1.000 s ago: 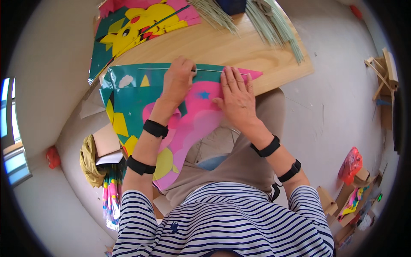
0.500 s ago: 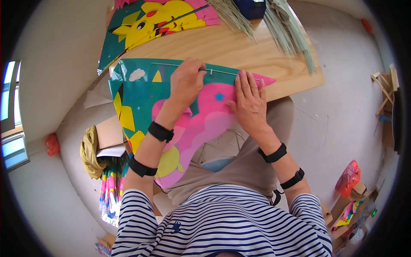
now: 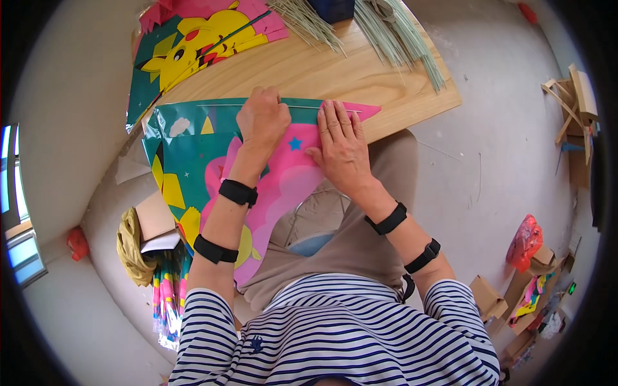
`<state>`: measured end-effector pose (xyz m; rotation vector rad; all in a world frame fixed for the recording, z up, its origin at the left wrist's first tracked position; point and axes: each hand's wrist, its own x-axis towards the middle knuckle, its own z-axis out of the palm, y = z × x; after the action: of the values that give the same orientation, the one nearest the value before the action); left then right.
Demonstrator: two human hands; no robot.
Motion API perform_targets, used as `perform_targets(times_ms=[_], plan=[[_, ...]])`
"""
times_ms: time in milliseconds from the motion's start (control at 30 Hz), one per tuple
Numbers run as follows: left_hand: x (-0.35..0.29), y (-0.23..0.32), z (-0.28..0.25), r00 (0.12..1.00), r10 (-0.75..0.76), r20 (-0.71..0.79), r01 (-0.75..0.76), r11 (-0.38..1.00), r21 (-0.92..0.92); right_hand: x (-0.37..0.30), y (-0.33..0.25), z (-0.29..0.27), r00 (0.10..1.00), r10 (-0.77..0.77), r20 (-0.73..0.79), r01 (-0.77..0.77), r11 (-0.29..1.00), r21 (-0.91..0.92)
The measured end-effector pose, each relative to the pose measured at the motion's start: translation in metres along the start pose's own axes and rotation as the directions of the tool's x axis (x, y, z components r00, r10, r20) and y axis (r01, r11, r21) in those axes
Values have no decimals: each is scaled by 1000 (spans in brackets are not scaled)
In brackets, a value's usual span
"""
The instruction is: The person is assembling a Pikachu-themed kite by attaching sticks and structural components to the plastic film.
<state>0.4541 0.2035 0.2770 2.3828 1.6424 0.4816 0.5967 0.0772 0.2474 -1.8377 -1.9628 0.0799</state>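
Note:
A printed plastic kite sheet point(image 3: 302, 174), green and pink with a blue star and cartoon shapes, lies partly on the table edge and hangs over my lap. Along its upper edge runs a thin pale rod point(image 3: 220, 105). My left hand point(image 3: 264, 119) is closed in a fist over the middle of the rod; whatever its fingers grip is hidden underneath. My right hand point(image 3: 343, 145) lies flat, fingers stretched out, pressing on the rod near the pink pointed corner of the sheet.
On the wooden table point(image 3: 412, 96) lie another printed cartoon sheet point(image 3: 212, 48), bundles of thin pale rods point(image 3: 393, 38) and a dark blue container point(image 3: 333, 9). Folded printed sheets point(image 3: 168, 289) and an olive cloth point(image 3: 133, 251) are low on the left. Cardboard boxes point(image 3: 486, 297) stand at right.
My left hand has slid right along the rod, covering where a small white piece showed on it. My right hand stays flat. The whole view has shifted somewhat.

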Motion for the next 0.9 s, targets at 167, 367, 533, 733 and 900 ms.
perform_targets(times_ms=[167, 367, 533, 733, 900], plan=[[-1, -4, 7, 998, -18, -64, 21, 998, 57, 0, -1, 1, 1000, 7, -1, -7, 1000, -12], [-3, -33, -5, 989, -141, -37, 133, 976, -172, 1, -2, -1, 1000, 8, 5, -8, 1000, -12], [-8, -59, -11, 982, -189, 8, 179, 915, -361, 2, -2, -1, 1000, 3, 7, -3, 1000, -1], [-19, -67, -11, 993, -117, -19, 97, 896, -433, 2, -3, -4, 1000, 1, 18, -1, 1000, -7], [-13, -61, -4, 993, -11, -120, -33, 931, -363, 2, -2, -2, 999, -10, 32, 11, 1000, -22]])
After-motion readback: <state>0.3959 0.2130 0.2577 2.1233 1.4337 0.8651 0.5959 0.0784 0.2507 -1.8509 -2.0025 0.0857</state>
